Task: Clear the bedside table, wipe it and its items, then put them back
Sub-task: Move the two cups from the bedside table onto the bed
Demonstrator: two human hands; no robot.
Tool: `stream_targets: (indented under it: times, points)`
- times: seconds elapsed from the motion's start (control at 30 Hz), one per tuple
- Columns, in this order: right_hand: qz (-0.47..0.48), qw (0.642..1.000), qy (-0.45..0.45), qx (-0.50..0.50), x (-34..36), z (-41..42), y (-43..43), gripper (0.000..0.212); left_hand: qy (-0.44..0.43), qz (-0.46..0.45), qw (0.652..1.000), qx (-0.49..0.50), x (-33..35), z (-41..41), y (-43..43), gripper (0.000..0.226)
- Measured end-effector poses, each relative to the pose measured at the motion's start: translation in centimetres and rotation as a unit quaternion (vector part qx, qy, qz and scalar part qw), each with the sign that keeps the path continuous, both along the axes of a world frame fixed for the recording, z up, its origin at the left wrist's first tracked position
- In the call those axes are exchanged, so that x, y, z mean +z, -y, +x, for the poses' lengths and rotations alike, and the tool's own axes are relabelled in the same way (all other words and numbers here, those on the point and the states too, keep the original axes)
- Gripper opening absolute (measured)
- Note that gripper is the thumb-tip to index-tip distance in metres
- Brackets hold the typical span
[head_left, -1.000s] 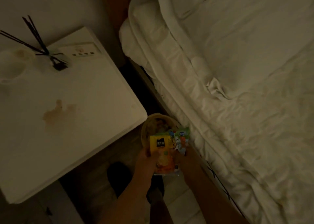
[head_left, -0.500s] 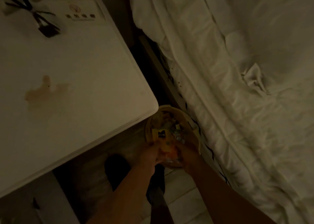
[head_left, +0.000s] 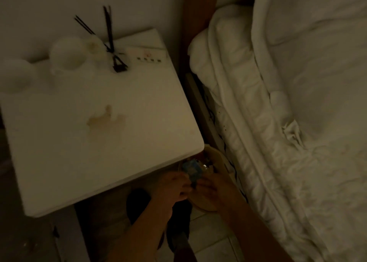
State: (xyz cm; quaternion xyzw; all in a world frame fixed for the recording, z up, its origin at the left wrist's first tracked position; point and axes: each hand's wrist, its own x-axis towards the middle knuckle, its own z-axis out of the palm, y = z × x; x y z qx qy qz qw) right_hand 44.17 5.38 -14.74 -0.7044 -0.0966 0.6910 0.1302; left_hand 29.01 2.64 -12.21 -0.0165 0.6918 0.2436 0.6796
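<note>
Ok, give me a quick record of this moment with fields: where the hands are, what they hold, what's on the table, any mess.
left hand: low by the table's near corner, on a blue packet
right hand: on the same packet, over a round basket on the floor
table: white, beside the bed
items on table: two white cups, reed sticks, a small panel, all at the back
mess: brownish stain mid-table, not wiped

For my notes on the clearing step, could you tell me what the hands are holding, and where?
Both the left hand and right hand pinch a small bluish packet by its near end, over the basket.
</note>
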Motion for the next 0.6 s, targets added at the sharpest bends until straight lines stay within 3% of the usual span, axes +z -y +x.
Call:
stream_targets:
  times: [0.07,0.2,0.4,0.53,0.6]
  points:
    - [-0.02,0.999,-0.033,0.005,3.6,-1.8,-0.8,0.022,-0.025,0.03,0.999,-0.009,2.8,-1.6,-0.4,0.009]
    - [-0.001,0.997,-0.069,0.045,10.2,-6.4,-2.7,0.025,-0.079,0.071,0.994,0.008,8.2,-5.7,-1.4,0.008]
    - [0.113,0.972,-0.084,0.188,18.5,-15.1,-6.3,0.019,-0.195,0.138,0.971,-0.021,14.3,-14.0,-2.4,0.011]
    - [0.186,0.93,-0.061,0.31,20.7,-22.3,-8.1,0.015,-0.305,0.167,0.936,-0.047,16.5,-20.6,-2.7,0.009]
    - [0.271,0.874,-0.004,0.403,20.4,-26.1,-8.6,0.013,-0.374,0.181,0.907,-0.071,17.0,-24.1,-2.9,0.005]
